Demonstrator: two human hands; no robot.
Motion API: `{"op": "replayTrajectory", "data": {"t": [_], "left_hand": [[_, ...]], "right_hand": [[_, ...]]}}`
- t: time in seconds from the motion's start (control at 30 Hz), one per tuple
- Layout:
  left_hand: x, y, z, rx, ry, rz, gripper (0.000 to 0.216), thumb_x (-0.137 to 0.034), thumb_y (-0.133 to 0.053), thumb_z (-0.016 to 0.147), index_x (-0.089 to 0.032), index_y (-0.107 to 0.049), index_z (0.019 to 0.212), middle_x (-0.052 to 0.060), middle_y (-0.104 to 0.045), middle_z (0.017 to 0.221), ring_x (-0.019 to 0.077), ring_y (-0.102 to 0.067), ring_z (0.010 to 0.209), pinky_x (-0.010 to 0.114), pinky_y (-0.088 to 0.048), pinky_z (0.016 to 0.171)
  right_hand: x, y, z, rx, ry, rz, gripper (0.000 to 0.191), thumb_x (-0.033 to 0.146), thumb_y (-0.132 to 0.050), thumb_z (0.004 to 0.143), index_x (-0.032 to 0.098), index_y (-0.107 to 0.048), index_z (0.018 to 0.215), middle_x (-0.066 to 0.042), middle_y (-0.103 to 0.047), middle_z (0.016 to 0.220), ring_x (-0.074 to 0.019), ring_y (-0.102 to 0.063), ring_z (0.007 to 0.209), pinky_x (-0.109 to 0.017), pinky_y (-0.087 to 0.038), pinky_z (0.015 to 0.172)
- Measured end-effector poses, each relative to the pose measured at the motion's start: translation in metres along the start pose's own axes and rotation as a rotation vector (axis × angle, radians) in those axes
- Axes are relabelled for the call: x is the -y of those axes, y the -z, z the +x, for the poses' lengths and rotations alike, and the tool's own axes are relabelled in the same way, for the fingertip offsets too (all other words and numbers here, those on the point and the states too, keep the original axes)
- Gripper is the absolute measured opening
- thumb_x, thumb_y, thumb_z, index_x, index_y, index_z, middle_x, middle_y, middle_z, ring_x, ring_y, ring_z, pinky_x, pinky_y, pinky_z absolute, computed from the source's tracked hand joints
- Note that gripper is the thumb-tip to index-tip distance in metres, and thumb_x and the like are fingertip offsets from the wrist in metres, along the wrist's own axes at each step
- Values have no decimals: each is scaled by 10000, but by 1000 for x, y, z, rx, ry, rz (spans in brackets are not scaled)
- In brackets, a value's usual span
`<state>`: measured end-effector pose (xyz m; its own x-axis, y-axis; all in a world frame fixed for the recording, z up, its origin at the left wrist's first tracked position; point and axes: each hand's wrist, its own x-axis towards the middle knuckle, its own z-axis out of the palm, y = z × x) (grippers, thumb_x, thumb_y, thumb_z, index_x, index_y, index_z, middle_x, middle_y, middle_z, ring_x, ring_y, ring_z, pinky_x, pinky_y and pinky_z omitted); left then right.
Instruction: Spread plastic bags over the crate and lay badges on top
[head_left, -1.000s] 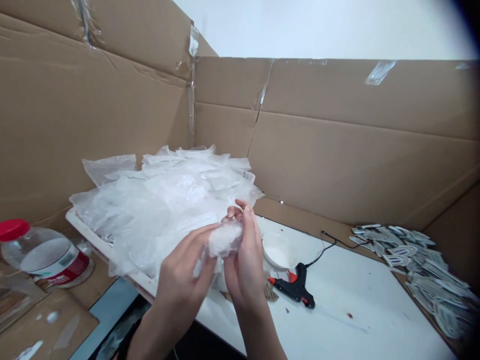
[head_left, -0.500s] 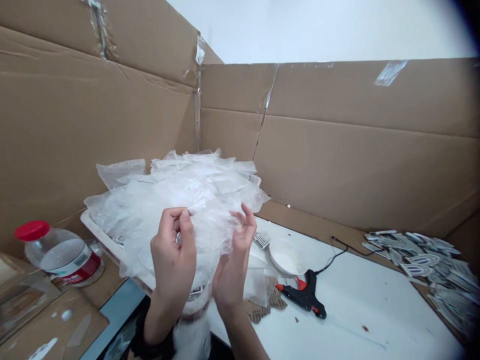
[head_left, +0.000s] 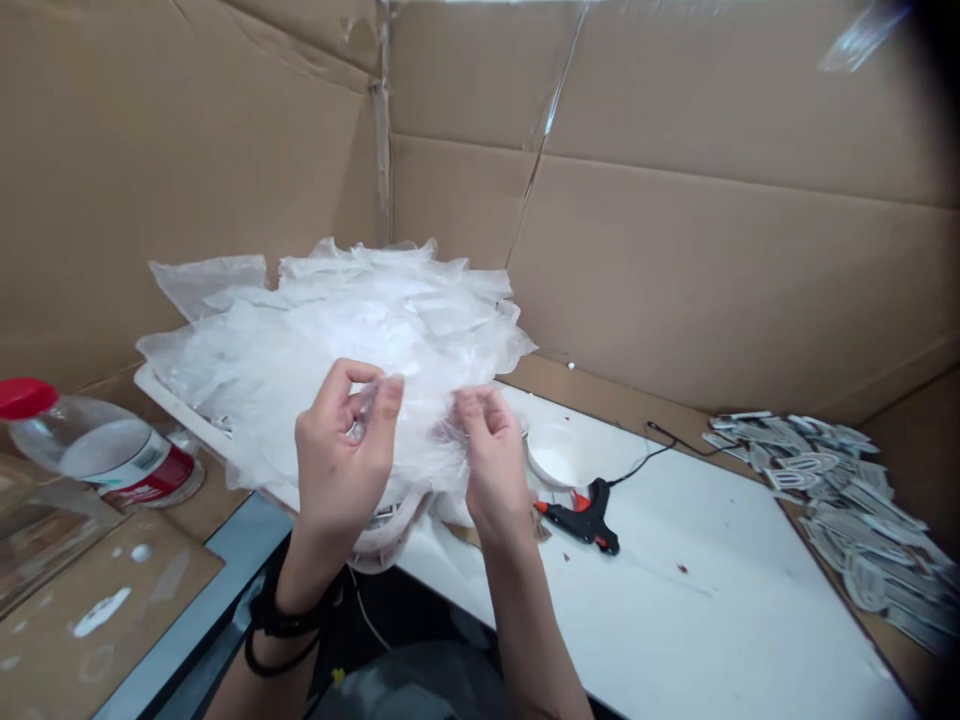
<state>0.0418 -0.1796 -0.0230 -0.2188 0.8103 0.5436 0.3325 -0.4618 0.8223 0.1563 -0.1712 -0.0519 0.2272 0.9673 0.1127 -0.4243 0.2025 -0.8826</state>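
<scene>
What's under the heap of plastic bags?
A white tray: only its rim shows at the left edge of the heap. The bags cover its inside. The left hand and right hand pinch one bag.

Head camera looks forward and down, close over the white table (head_left: pixel 712 610).

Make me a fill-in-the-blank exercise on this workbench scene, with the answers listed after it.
1. The left hand and right hand pinch a plastic bag; black bands circle the ____ wrist.
2. The bottle at the far left has a ____ cap.
3. The black glue gun lies on the ____ tabletop.
4. The walls around the bench are made of ____.

Missing words: left; red; white; cardboard.
</scene>
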Motion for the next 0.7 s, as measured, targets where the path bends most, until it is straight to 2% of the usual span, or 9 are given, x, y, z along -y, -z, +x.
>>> {"op": "replayTrajectory", "data": {"t": [0.07, 0.13, 0.2, 0.27, 0.37, 0.47, 0.57, 0.63, 0.7], "left_hand": [[-2, 0, -5, -46, -31, 20, 207, -316, -541, 887, -200, -486, 726, -71, -329, 487, 73, -248, 409, 220, -190, 386], [-2, 0, -9, -49, -95, 74, 187, -294, -526, 899, -201, -495, 740, -71, -328, 495, 75, -259, 414, 230, -213, 410], [0, 2, -12, -80, -160, 140, 162, -280, -508, 913, -202, -504, 770, -73, -362, 510, 72, -282, 413, 227, -244, 433], [2, 3, -14, -138, -220, 192, 184, -278, -487, 923, -202, -493, 755, -73, -397, 515, 71, -320, 417, 223, -266, 449], [3, 7, -16, -143, -263, 204, 293, -299, -457, 937, -197, -469, 662, -65, -408, 484, 80, -369, 429, 230, -290, 470], [2, 11, -19, -102, -231, 123, 399, -357, -417, 965, -195, -518, 615, -59, -390, 425, 83, -375, 402, 240, -301, 467], [3, 14, -19, -119, -183, 24, 432, -384, -422, 967, -199, -552, 598, -60, -378, 386, 83, -368, 370, 250, -294, 452], [6, 14, -18, -78, -132, -21, 432, -385, -429, 964, -202, -541, 589, -59, -375, 389, 84, -356, 363, 255, -281, 439], [7, 13, -19, 8, -112, -36, 436, -396, -440, 958, -202, -520, 576, -58, -367, 397, 84, -345, 368, 257, -278, 435]], "right_hand": [[0, 2, -2, -134, 122, -73, 221, 426, -639, 795, 224, -553, 766, 47, -518, 670, -96, -454, 549, -214, -410, 529], [1, 5, -4, -172, 160, -94, 228, 462, -600, 822, 240, -567, 864, 43, -530, 686, -101, -470, 549, -220, -412, 529], [2, 8, -9, -109, 109, -76, 329, 526, -560, 832, 263, -567, 1030, 25, -587, 737, -126, -542, 605, -242, -445, 564], [2, 13, -15, 71, -35, -75, 464, 569, -577, 801, 263, -555, 1149, -6, -650, 807, -167, -614, 699, -279, -484, 612], [-1, 24, -23, 284, -187, -87, 405, 478, -731, 698, 222, -654, 1002, -24, -700, 809, -177, -653, 718, -293, -519, 646], [1, 42, -26, 294, -179, -69, 258, 405, -758, 692, 209, -682, 842, -9, -714, 741, -108, -588, 490, -228, -482, 467], [10, 58, -26, 393, -206, -117, 302, 438, -694, 760, 209, -696, 956, 7, -692, 638, -90, -505, 353, -197, -374, 320], [16, 61, -26, 416, -213, -164, 346, 465, -667, 783, 197, -703, 999, 14, -666, 573, -111, -547, 388, -207, -420, 360], [21, 60, -24, 354, -168, -186, 337, 483, -666, 782, 190, -723, 940, -4, -686, 617, -135, -626, 518, -230, -505, 494]]}}
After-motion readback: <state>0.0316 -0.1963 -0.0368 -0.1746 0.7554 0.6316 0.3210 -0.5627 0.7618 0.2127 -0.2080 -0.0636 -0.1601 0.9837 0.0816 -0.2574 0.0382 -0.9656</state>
